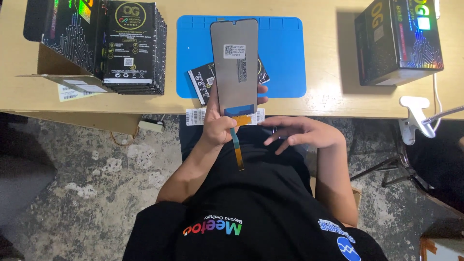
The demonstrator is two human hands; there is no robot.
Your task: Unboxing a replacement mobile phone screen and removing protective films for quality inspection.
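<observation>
My left hand grips the lower end of a phone display panel and holds it upright, back side facing me, over the table's front edge. The panel is grey with a white label near the top, and an orange flex cable hangs from its bottom over my lap. My right hand hovers over my lap just right of the panel, fingers spread and holding nothing. Under the panel, a flat black package lies on a blue work mat. A white barcode strip sits at the table edge.
On the wooden table, a stack of flat black boxes stands in an open carton at the left. A larger black box stands at the right. A white clamp with a cable grips the table's right front edge. Concrete floor lies below.
</observation>
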